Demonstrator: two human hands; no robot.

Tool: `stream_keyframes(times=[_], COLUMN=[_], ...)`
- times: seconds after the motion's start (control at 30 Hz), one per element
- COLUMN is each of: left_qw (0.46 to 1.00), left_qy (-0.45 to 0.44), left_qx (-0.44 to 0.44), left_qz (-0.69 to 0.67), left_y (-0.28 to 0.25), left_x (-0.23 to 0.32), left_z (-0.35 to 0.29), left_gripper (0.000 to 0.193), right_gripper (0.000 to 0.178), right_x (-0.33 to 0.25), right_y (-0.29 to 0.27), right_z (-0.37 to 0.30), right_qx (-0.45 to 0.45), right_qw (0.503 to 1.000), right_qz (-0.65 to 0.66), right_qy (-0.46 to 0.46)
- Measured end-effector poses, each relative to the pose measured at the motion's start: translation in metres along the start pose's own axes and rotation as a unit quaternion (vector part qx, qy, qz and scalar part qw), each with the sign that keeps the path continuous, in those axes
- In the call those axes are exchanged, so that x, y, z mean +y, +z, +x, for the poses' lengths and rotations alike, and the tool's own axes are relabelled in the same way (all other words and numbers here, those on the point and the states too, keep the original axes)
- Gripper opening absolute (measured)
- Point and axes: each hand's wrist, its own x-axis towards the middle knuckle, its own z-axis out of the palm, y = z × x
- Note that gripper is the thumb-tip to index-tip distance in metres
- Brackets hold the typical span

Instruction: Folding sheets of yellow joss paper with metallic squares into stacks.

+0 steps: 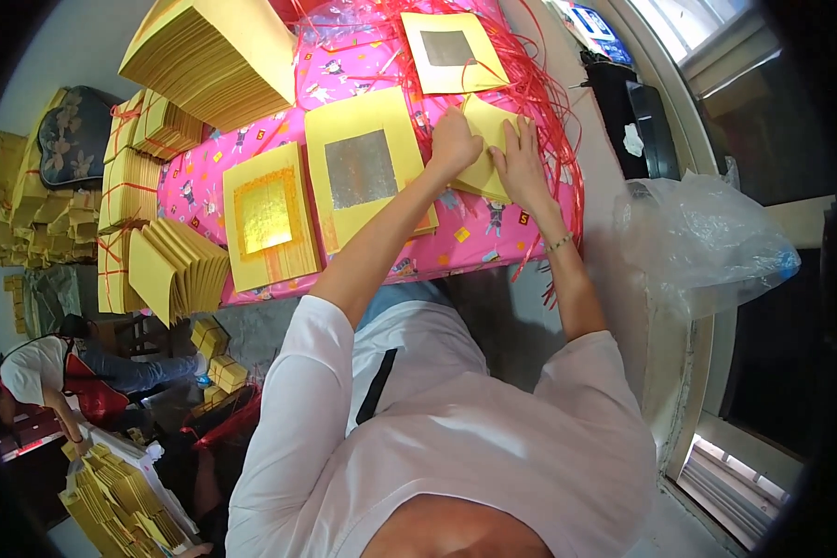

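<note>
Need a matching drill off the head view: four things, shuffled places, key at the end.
Column 1
1. Yellow paper stack with a shiny gold square
2. Thin red plastic strands
3. Crumpled translucent plastic bag
4. Plain yellow paper

Column 2
A. Off the table, at the far right
B. Under the right hand
C. On the pink-covered table, left of the left hand
D. Strewn over the table's right end

Pairs: 1-C, 2-D, 3-A, 4-B
</note>
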Motion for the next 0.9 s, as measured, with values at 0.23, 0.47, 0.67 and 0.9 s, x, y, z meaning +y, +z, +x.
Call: stream_keyframes(times=[0.23,0.47,0.67,0.9], left_qw=[0.966,0.985,0.986,0.972], left_qy=[0.162,0.166,0.159,0.171], left_qx=[0.101,0.045,0.042,0.046], left_qz=[0.176,0.020,0.014,0.157], left_y=[-0.022,-0.114,-0.152,-0.143], left_x=[0.015,0.001,-0.020,-0.025], left_z=[-0.032,-0.086,-0.148,-0.188], left_gripper=[0.054,0.030,0.034,0.049], right_gripper=[0.055,0.050,0.039,0.047], right_x=[0.001,0.008,-0.050,-0.114], right_y=[0.007,-0.004,-0.061,-0.077], right_z=[0.001,0.008,0.013,-0.022], right_qx=[-0.014,0.009,0.071,-0.096], right_qw=[0.999,1.000,0.987,0.951], right_qz=[-0.028,0.008,0.136,0.156], right_qy=[0.010,-0.004,-0.051,-0.250])
